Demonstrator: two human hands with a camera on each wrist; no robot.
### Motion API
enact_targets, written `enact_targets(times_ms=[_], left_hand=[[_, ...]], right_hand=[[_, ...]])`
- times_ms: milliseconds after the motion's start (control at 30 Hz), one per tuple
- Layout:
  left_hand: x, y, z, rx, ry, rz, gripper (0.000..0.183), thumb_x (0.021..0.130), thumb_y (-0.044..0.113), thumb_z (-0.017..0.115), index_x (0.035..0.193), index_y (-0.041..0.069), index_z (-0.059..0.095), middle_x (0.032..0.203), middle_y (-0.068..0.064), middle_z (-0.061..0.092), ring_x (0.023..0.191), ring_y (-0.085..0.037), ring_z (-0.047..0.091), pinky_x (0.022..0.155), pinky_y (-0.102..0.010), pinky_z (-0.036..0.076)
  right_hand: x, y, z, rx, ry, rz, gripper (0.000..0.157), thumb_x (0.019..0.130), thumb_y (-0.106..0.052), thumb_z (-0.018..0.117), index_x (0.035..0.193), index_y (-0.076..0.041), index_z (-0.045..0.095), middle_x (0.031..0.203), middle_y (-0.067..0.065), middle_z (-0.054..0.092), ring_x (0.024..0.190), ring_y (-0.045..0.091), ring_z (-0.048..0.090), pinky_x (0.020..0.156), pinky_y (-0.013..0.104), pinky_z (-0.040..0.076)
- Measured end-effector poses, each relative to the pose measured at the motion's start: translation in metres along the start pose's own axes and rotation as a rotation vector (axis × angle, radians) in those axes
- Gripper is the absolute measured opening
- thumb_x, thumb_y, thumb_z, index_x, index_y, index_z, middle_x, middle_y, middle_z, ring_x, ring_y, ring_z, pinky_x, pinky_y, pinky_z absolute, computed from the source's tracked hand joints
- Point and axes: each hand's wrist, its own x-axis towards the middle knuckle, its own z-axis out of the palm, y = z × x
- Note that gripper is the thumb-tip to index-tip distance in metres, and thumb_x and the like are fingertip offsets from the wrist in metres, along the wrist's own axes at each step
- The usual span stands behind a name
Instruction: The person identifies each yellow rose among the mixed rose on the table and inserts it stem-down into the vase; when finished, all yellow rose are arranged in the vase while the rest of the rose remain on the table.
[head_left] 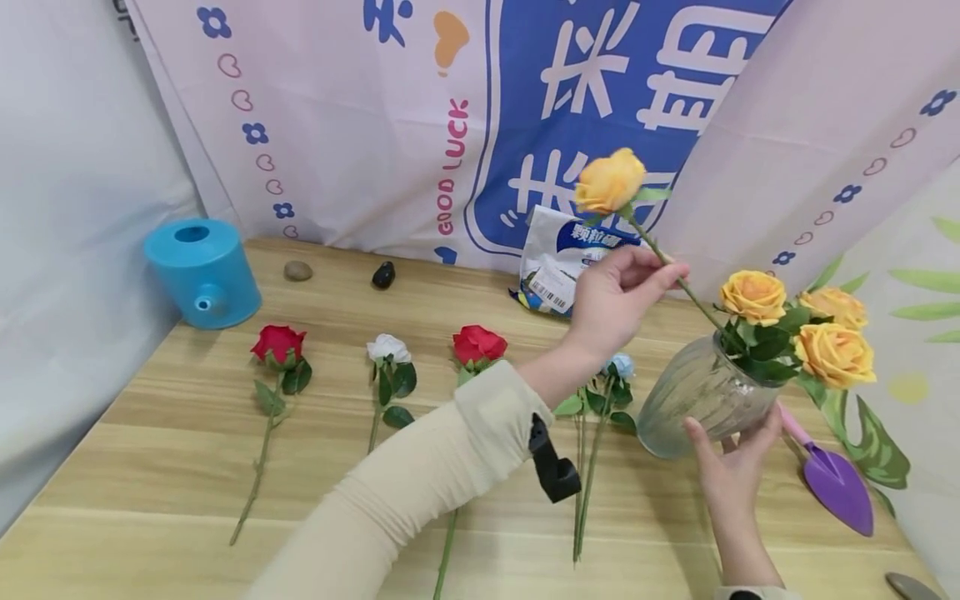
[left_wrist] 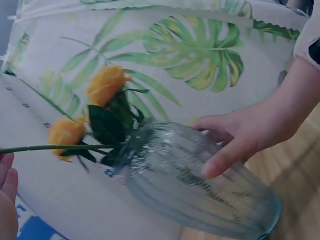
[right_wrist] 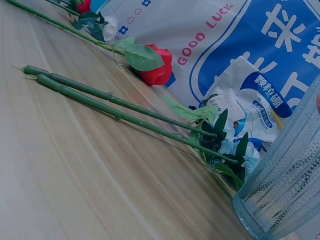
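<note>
My left hand [head_left: 609,296] pinches the green stem of a yellow rose [head_left: 611,181] between thumb and fingers. The bloom rises to the upper left, and the stem runs down into the mouth of a clear ribbed glass vase [head_left: 678,404]. Tilted to the right, the vase is gripped from the near side by my right hand [head_left: 738,471]. In the left wrist view, the right thumb and fingers [left_wrist: 227,159] lie around its wall. Several yellow roses [head_left: 834,354] stand in the vase. The stem's lower end is hidden by leaves in the head view.
Red roses [head_left: 279,343], a white rose [head_left: 388,350] and light-blue flowers [right_wrist: 252,160] lie on the wooden table [head_left: 172,467]. A blue watering can [head_left: 204,275], pebbles [head_left: 297,270] and a printed packet [head_left: 551,258] are along the back. At right lies a purple trowel [head_left: 838,490].
</note>
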Motion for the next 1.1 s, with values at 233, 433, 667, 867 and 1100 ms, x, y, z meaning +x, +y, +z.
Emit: enact_targets(times_ms=[233, 433, 667, 867, 1100], left_hand=[[0.005, -0.04, 0.025, 0.325, -0.113, -0.037, 0.015, 0.081, 0.023, 0.068, 0.081, 0.009, 0.062, 0.077, 0.002, 0.067, 0.064, 0.008, 0.056, 0.059, -0.011, 0.047], [0.013, -0.046, 0.041, 0.496, -0.205, -0.038, 0.014, 0.082, 0.025, 0.066, 0.08, 0.012, 0.062, 0.077, 0.007, 0.066, 0.064, 0.01, 0.053, 0.059, -0.006, 0.043], [0.022, -0.039, 0.058, 0.744, -0.325, -0.016, 0.014, 0.083, 0.034, 0.064, 0.084, 0.02, 0.063, 0.081, 0.015, 0.064, 0.071, 0.013, 0.053, 0.065, -0.001, 0.037], [0.028, -0.028, 0.063, 0.753, -0.346, -0.046, 0.015, 0.084, 0.035, 0.062, 0.09, 0.021, 0.064, 0.082, 0.017, 0.063, 0.071, 0.012, 0.051, 0.065, -0.001, 0.037], [0.039, 0.006, 0.045, 0.668, -0.322, 0.051, 0.015, 0.085, 0.029, 0.063, 0.091, 0.016, 0.064, 0.084, 0.012, 0.065, 0.071, 0.011, 0.053, 0.065, -0.002, 0.038]], right_hand=[[-0.002, -0.004, 0.002, 0.003, 0.005, -0.024, 0.094, 0.07, 0.009, 0.07, 0.141, -0.019, 0.015, 0.142, 0.009, 0.024, 0.128, 0.027, 0.026, 0.105, 0.049, 0.019], [-0.007, -0.021, 0.01, 0.012, 0.005, -0.042, 0.089, 0.072, 0.009, 0.068, 0.14, -0.015, 0.016, 0.14, 0.012, 0.025, 0.126, 0.027, 0.027, 0.105, 0.046, 0.022], [-0.007, -0.02, 0.009, -0.001, 0.002, -0.061, 0.089, 0.073, 0.008, 0.067, 0.14, -0.016, 0.015, 0.138, 0.012, 0.025, 0.125, 0.026, 0.028, 0.104, 0.043, 0.024], [-0.008, -0.021, 0.01, -0.042, -0.008, -0.07, 0.089, 0.074, 0.01, 0.066, 0.141, -0.016, 0.013, 0.14, 0.013, 0.023, 0.126, 0.026, 0.027, 0.104, 0.044, 0.024], [-0.007, -0.02, 0.009, -0.024, -0.008, -0.082, 0.089, 0.072, 0.014, 0.065, 0.14, -0.016, 0.015, 0.137, 0.013, 0.027, 0.123, 0.028, 0.031, 0.104, 0.043, 0.026]])
